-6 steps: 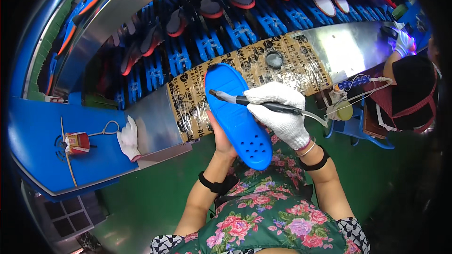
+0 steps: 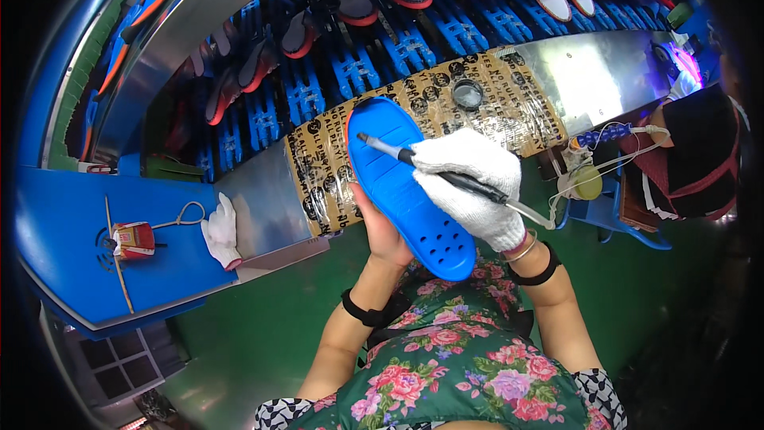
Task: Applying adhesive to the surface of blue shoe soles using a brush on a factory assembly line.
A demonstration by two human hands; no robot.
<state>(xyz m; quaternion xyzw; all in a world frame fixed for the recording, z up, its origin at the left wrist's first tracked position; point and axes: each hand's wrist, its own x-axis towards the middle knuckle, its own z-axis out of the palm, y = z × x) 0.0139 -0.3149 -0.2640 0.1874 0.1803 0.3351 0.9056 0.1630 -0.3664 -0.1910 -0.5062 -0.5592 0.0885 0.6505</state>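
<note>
A blue shoe insole [image 2: 404, 183] with round holes near its lower end rests in my bare left hand [image 2: 382, 231], which grips it from beneath and along its left edge. Most of those fingers are hidden behind it. My right hand [image 2: 471, 179], in a white knit glove, is closed round a black-handled brush [image 2: 461, 181] with a hose running from its rear end. The brush tip lies over the upper part of the insole; whether it touches, I cannot tell.
Beyond the taped ledge [image 2: 322, 167], which bears a small round cup [image 2: 467, 95], a blue-slatted conveyor [image 2: 354, 72] carries several insoles. A white glove [image 2: 221, 232] and a red box [image 2: 134, 240] lie on the blue surface at left. A co-worker [image 2: 700, 151] sits at right.
The insole has shifted slightly right at its lower end. My right hand has moved a little, and the brush tip now sits slightly higher on the insole.
</note>
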